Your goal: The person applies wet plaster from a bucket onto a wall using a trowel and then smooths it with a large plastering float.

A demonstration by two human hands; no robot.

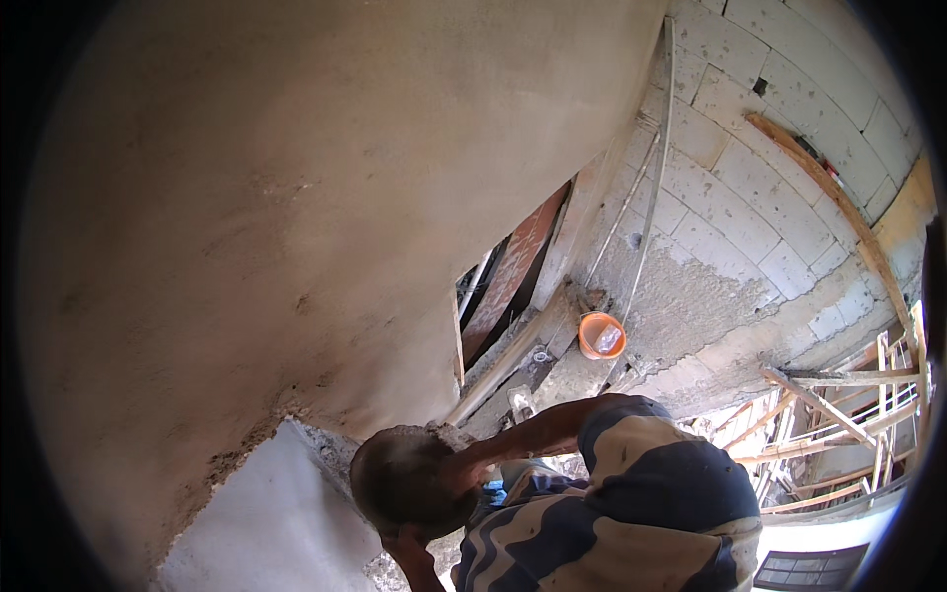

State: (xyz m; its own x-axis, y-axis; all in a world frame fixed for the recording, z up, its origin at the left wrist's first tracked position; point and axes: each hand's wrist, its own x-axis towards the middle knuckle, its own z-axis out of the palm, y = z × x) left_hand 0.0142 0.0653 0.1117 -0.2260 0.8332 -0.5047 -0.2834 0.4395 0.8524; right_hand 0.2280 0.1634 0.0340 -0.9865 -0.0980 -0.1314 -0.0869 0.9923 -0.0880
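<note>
Neither of my hands shows in the head view. Another person in a dark-blue and beige striped shirt (631, 503) fills the lower middle, bent forward. One bare arm (538, 434) of that person reaches to the head (406, 483), and the other hand (406, 548) is at the head's lower side. Their fingers are mostly hidden. Beside the head is a smooth pale surface (266, 513) with a rough mortar edge. A broad brown plastered wall (247, 197) covers the left and upper part.
An orange bucket (589, 349) with something pale inside stands on a ledge near a narrow wall opening (518, 266). A long straight strip (659, 168) leans against the grey block wall (750, 187). A curved-looking wooden plank (838, 202) and timber scaffolding (824, 405) are at the right.
</note>
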